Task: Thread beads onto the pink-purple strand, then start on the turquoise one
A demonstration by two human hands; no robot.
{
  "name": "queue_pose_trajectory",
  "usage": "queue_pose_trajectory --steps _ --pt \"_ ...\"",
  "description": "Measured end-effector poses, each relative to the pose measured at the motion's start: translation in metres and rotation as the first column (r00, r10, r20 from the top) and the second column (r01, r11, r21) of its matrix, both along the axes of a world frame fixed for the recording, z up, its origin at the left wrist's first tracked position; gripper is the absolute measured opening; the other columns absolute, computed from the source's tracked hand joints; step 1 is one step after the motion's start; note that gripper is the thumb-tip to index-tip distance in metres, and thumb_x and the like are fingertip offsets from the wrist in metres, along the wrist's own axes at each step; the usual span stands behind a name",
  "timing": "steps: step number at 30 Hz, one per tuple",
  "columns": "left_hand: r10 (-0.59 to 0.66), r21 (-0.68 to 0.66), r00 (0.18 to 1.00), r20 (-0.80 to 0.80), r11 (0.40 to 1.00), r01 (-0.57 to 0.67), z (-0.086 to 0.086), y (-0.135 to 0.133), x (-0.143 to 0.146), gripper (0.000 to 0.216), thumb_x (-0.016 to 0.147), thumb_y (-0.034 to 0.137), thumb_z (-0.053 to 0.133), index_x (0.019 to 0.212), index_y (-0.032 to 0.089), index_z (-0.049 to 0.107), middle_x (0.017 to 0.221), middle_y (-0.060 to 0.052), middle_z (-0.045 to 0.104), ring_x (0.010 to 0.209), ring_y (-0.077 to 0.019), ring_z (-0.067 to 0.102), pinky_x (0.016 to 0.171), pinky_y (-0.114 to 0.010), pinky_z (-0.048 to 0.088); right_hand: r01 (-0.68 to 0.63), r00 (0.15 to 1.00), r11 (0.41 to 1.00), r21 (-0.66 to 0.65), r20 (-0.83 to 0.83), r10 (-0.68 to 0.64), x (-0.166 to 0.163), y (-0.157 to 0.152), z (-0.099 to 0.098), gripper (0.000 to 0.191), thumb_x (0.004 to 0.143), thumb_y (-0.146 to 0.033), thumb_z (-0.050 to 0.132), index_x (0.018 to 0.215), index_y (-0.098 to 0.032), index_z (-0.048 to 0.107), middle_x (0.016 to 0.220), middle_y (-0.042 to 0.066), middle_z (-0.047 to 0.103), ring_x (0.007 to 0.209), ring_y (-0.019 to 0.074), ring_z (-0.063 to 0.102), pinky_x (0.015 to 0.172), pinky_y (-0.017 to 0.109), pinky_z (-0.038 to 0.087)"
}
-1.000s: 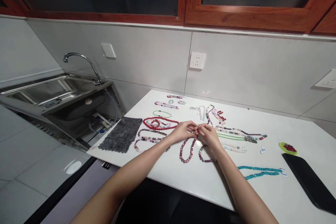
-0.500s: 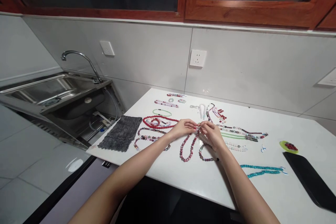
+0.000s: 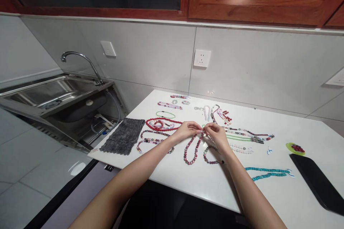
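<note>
My left hand (image 3: 186,131) and my right hand (image 3: 216,135) meet over the middle of the white table (image 3: 188,182), fingertips pinched together at the top end of a dark red bead strand (image 3: 191,148). The strand hangs down from the pinch and loops on the tabletop. A shorter purple bead strand (image 3: 211,156) lies just below my right hand. What exactly sits between the fingertips is too small to make out.
Several bead strands lie around: a red coil (image 3: 161,124), green strands (image 3: 238,138), a turquoise strand (image 3: 266,174). A grey cloth (image 3: 124,136) lies at the left edge, a black phone (image 3: 317,182) and a small green dish (image 3: 295,148) at the right. A steel sink (image 3: 48,91) stands left.
Both hands have shifted slightly up and away from me, staying pinched together at the strand's end. The view has tilted a little.
</note>
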State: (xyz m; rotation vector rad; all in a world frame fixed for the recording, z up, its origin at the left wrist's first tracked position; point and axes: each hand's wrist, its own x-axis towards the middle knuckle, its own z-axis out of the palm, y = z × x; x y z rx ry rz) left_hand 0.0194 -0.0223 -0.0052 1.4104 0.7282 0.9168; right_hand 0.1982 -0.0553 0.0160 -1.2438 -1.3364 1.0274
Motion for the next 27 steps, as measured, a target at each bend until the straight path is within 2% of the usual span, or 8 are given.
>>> queue_pose_trajectory --steps 4,8,12,16,18,20,23,27 --pt "0.014 0.006 1.000 0.005 1.000 -0.014 -0.002 0.000 -0.001 0.035 0.070 0.037 0.075 0.092 0.011 0.069 0.090 -0.010 0.069 0.083 -0.0166 0.063 0.080 -0.030 0.046 -0.007 1.000 1.000 -0.030 0.002 0.007 -0.001 0.000 0.000 0.022 0.072 -0.039 0.066 0.075 -0.017 0.063 0.073 0.003 0.062 0.063 0.0146 0.053 0.059 0.027 0.040" --pt "0.027 0.002 0.999 -0.023 1.000 -0.027 -0.002 0.000 -0.003 0.034 0.072 0.040 0.073 0.092 0.012 0.069 0.093 -0.010 0.069 0.086 -0.0167 0.063 0.082 -0.029 0.045 -0.025 1.000 0.997 -0.068 -0.003 0.025 0.000 -0.001 0.000 0.029 0.072 -0.044 0.068 0.079 -0.016 0.065 0.075 0.005 0.064 0.064 0.0150 0.054 0.058 0.026 0.040" --pt "0.005 -0.054 1.000 -0.010 0.999 -0.006 -0.004 0.001 -0.004 0.033 0.072 0.039 0.073 0.092 0.012 0.070 0.092 -0.010 0.068 0.084 -0.0159 0.062 0.081 -0.028 0.045 -0.056 0.998 0.988 -0.147 -0.038 0.051 0.003 -0.001 0.000 0.040 0.070 -0.051 0.070 0.087 -0.016 0.067 0.080 0.006 0.065 0.063 0.0142 0.054 0.056 0.026 0.040" --pt "-0.001 -0.155 0.998 0.062 0.988 0.011 -0.009 0.003 -0.005 0.029 0.072 0.034 0.074 0.090 0.013 0.070 0.088 -0.007 0.066 0.079 -0.0138 0.060 0.078 -0.028 0.044 -0.110 0.993 0.974 -0.200 -0.055 0.101 0.005 -0.002 -0.002 0.044 0.074 -0.058 0.064 0.085 -0.016 0.067 0.066 0.002 0.059 0.049 0.0092 0.042 0.045 0.024 0.030" --pt "-0.010 -0.187 0.995 0.095 0.982 0.027 -0.010 0.003 -0.005 0.026 0.071 0.031 0.074 0.089 0.013 0.070 0.088 -0.007 0.065 0.079 -0.0133 0.059 0.078 -0.027 0.044 -0.144 0.990 0.973 -0.181 -0.017 0.143 0.006 -0.002 -0.001 0.043 0.076 -0.058 0.062 0.082 -0.016 0.067 0.065 0.002 0.060 0.048 0.0094 0.042 0.044 0.024 0.028" --pt "-0.027 -0.206 0.993 0.118 0.977 0.051 -0.010 0.004 -0.006 0.024 0.071 0.030 0.074 0.088 0.013 0.070 0.087 -0.006 0.064 0.080 -0.0133 0.058 0.079 -0.027 0.043 -0.156 0.985 0.979 -0.130 0.050 0.163 0.006 -0.002 0.000 0.039 0.077 -0.054 0.063 0.082 -0.016 0.070 0.072 0.005 0.065 0.056 0.0124 0.050 0.049 0.025 0.034" --pt "-0.037 -0.221 0.990 0.137 0.973 0.067 -0.010 0.004 -0.006 0.024 0.071 0.030 0.075 0.087 0.013 0.070 0.087 -0.006 0.064 0.080 -0.0135 0.058 0.079 -0.028 0.043 -0.115 0.984 0.992 -0.053 0.131 0.121 0.004 -0.002 0.001 0.031 0.075 -0.046 0.066 0.082 -0.016 0.073 0.086 0.008 0.071 0.073 0.0192 0.061 0.064 0.029 0.044" --pt "-0.001 -0.220 0.990 0.143 0.975 0.033 -0.012 0.003 -0.005 0.028 0.069 0.032 0.076 0.088 0.012 0.069 0.088 -0.007 0.065 0.081 -0.0137 0.058 0.080 -0.028 0.042 -0.096 0.979 0.995 0.023 0.180 0.090 0.002 -0.002 0.000 0.024 0.076 -0.040 0.066 0.080 -0.018 0.075 0.086 0.008 0.073 0.082 0.0229 0.066 0.074 0.031 0.047"
